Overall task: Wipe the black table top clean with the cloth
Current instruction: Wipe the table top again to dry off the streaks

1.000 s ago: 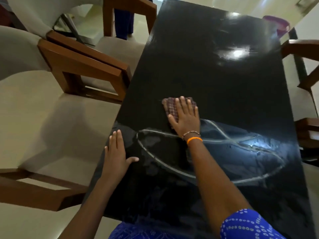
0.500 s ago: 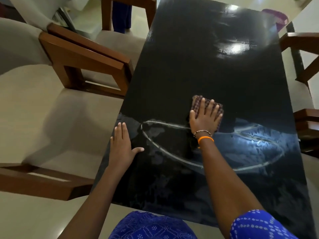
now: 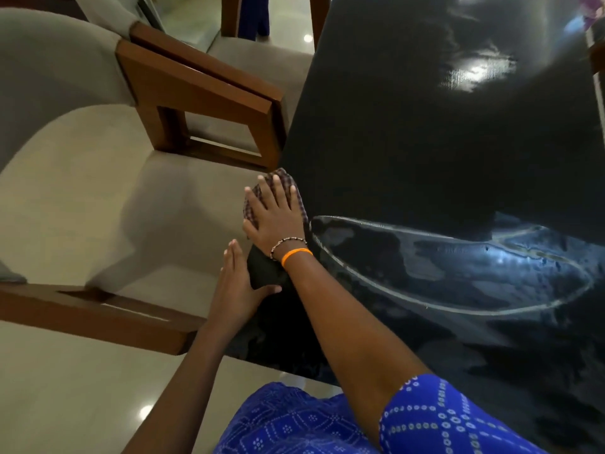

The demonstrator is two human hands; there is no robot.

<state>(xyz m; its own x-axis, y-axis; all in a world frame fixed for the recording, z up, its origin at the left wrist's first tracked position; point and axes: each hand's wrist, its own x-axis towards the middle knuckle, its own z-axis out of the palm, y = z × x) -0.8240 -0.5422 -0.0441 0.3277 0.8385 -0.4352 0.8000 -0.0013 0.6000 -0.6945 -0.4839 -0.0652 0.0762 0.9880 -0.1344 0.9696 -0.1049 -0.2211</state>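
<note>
The glossy black table top [image 3: 425,152] fills the right half of the view. Wet, streaky wipe marks [image 3: 458,270] curve across its near part. My right hand [image 3: 275,214] presses flat on a dark checked cloth [image 3: 284,180] at the table's left edge, and part of the cloth hangs past the edge. Just behind it my left hand [image 3: 235,283] rests flat on the same edge, fingers together, thumb spread onto the table top, holding nothing.
Two wooden armchairs with beige cushions stand close along the table's left side, one by my hands [image 3: 203,93], the other nearer me [image 3: 98,309]. The floor is shiny beige tile [image 3: 82,404]. A person's legs in dark trousers [image 3: 253,14] stand at the far top.
My right hand has swept the cloth from the middle of the table leftward to the left edge. My left hand has stayed on the edge. The view has shifted left and closer.
</note>
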